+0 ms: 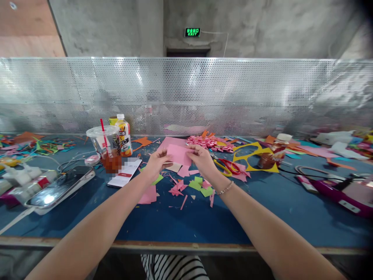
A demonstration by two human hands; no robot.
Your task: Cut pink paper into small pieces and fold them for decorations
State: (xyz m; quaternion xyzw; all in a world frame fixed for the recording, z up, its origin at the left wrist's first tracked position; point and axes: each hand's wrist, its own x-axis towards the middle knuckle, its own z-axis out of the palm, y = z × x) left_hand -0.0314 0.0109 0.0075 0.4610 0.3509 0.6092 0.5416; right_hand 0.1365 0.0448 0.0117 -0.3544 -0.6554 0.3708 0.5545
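Note:
A small pink sheet of paper (pixel 178 154) is held up above the blue table between both hands. My left hand (pixel 159 165) pinches its left side, and my right hand (pixel 201 159) pinches its right side. Below lie pink and green paper scraps (pixel 201 184), with a larger pink piece (pixel 148 195) partly under my left forearm. Right of my right hand rest scissors with red handles (pixel 230 166) and another pair with yellow handles (pixel 223 168). Behind my right hand is a pile of folded pink paper strips (pixel 208 142).
At left stand a plastic cup with a red straw (pixel 106 146), a bottle (pixel 124 136) and phones (pixel 62 188). A yellow cut-out sheet (pixel 247 155) and a brown drink bottle (pixel 274 151) are at right. A perforated metal screen (pixel 186 93) closes off the back.

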